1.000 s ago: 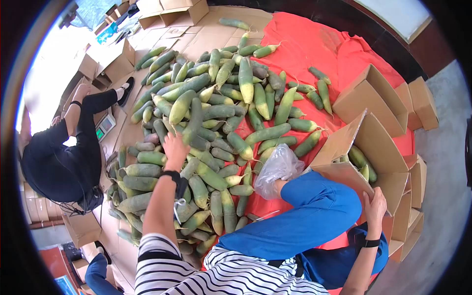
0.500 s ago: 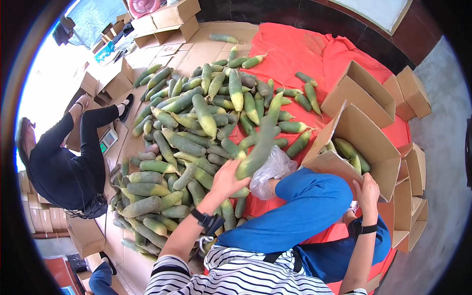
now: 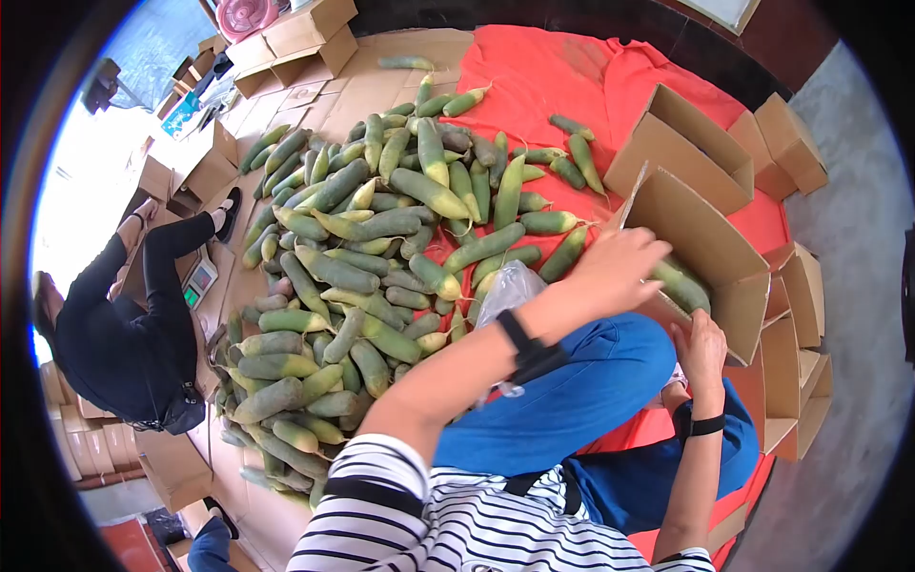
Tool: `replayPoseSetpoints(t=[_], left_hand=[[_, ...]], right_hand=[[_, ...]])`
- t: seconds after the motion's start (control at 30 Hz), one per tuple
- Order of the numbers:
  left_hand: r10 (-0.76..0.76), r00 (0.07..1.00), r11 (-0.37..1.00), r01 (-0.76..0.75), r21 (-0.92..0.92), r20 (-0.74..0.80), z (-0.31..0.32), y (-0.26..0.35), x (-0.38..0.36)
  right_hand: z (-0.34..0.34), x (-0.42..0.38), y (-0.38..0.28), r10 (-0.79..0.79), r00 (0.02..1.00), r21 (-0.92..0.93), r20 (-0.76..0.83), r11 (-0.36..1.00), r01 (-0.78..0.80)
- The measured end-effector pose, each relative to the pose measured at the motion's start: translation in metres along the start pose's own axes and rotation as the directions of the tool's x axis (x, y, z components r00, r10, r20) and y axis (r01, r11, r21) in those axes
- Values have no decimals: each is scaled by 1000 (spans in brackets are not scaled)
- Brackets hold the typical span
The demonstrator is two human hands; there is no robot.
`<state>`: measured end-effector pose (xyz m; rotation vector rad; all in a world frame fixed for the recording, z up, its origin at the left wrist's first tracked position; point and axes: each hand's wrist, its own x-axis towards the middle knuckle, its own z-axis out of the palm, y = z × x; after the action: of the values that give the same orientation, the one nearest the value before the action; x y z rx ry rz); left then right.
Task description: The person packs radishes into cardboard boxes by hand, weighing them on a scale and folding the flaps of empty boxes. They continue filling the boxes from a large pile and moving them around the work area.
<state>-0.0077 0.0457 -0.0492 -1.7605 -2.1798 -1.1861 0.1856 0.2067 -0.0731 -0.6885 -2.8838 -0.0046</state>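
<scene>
My left hand (image 3: 618, 272) reaches across my knee to the mouth of an open cardboard box (image 3: 705, 229), fingers bent and slightly blurred. Its fingertips are at the near end of a green radish (image 3: 682, 286) lying inside; the hand partly hides the grip. On the box's near edge, my right hand (image 3: 701, 355) is closed, fingers over the rim and thumb outside. Left of my knee spreads a large heap of green radishes (image 3: 362, 276), some dark green, others paling to yellow. A clear plastic bag (image 3: 510, 289) sits between the heap and my knee.
More open cardboard boxes (image 3: 681, 157) stand behind and to the right of mine. Red cloth (image 3: 534, 86) covers the floor on the right. A person in black (image 3: 124, 334) sits at left beside a scale (image 3: 199, 281). A pink fan (image 3: 245, 17) is at the back.
My left hand has swung right from above the heap, carrying a radish to the box mouth. My right hand stays on the box edge. The view has shifted slightly.
</scene>
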Motion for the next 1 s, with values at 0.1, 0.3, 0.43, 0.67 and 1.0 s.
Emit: replayPoseSetpoints(t=[0.1, 0.3, 0.43, 0.67, 1.0], left_hand=[[-255, 952, 960, 271, -78, 167, -26, -33, -80], [-771, 631, 618, 706, 346, 88, -64, -116, -314], [-901, 359, 142, 773, 619, -242, -104, -136, -392], [-982, 24, -93, 804, 587, -187, -119, -160, -420], [-842, 539, 459, 745, 483, -32, -95, -128, -392]], right_hand=[[1, 5, 5, -10, 1000, 1, -18, 1000, 10], [-1, 5, -2, 17, 1000, -18, -5, 1000, -17], [-1, 7, -1, 21, 1000, 3, 16, 1000, -21], [-3, 10, -4, 37, 999, 2, 26, 999, -37], [-6, 12, -6, 34, 999, -3, -5, 999, -34]])
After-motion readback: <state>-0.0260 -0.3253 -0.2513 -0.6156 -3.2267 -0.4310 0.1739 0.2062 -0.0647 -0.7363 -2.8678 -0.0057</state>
